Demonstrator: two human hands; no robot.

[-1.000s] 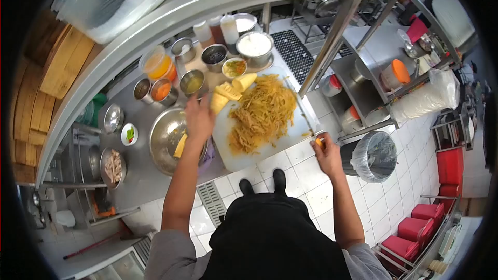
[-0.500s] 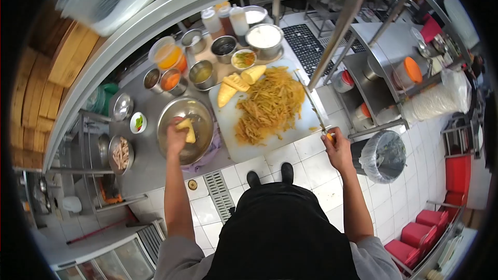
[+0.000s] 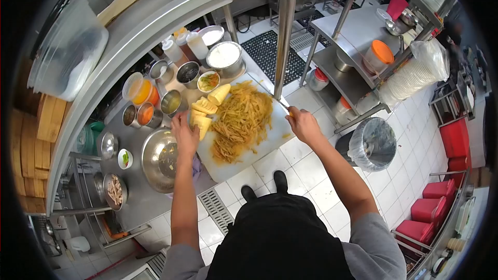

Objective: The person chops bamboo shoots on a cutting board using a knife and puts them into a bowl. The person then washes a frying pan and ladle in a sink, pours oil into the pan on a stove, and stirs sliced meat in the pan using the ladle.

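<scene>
My left hand (image 3: 185,134) is at the left edge of the white cutting board (image 3: 270,150), its fingers closed on a pale yellow bamboo shoot piece (image 3: 202,124). More bamboo shoot pieces (image 3: 220,94) lie just beyond it. A large heap of thin yellow-brown shreds (image 3: 241,122) covers the board's middle. At the board's right edge, my right hand (image 3: 305,124) grips a knife (image 3: 280,104) by its yellow handle, the blade pointing away along the edge. Beside my left wrist stands a steel bowl (image 3: 150,161) with small bits inside.
Behind the board are steel pots (image 3: 174,102), squeeze bottles (image 3: 197,45) and a pot of white contents (image 3: 224,55). A bowl of pale strips (image 3: 114,192) stands left. A metal post (image 3: 285,41) rises beyond the board; a lined bin (image 3: 372,144) stands right.
My left hand has lifted from the steel bowl to the board's left edge, bringing a bamboo shoot piece. My right hand still holds the knife. The view has shifted.
</scene>
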